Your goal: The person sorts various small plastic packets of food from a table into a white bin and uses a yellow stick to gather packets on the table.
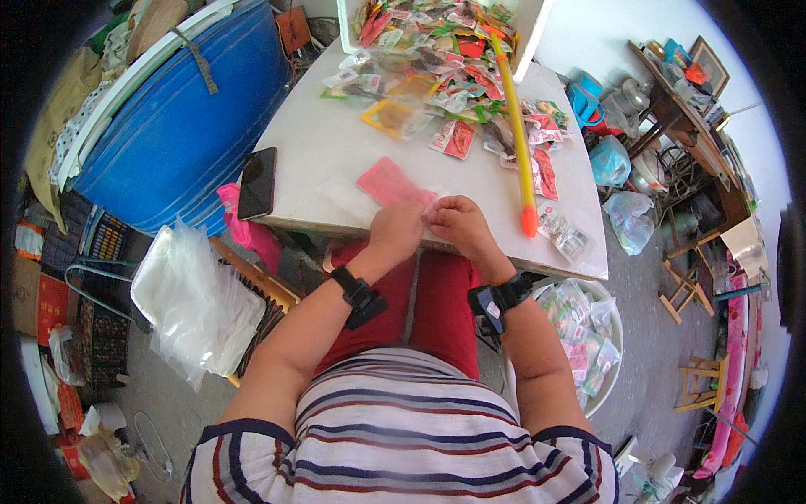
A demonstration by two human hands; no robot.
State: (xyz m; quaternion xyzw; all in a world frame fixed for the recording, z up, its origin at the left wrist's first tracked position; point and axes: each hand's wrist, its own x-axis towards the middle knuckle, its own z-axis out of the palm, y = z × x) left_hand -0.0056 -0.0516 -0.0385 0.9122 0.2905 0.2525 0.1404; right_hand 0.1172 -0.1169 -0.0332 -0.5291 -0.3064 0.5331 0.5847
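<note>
Near the front edge of the white table (321,183), my left hand (398,230) and my right hand (463,227) meet at a clear plastic bag. Both hands pinch its edge. A pink packet (390,183) lies flat just beyond my left hand, in or under the clear plastic; which one is unclear. Beyond my hands, many small sealed packets (453,82) are heaped, spilling from a white foam box (535,38). A yellow stick with orange ends (516,126) lies across the packets to the right.
A black phone (257,183) lies at the table's left edge, near a blue barrel (189,120). Empty clear bags (201,315) rest on a seat at the left. At the right below the table stands a white tub (620,353) of filled bags. A packet (563,233) lies at the right front.
</note>
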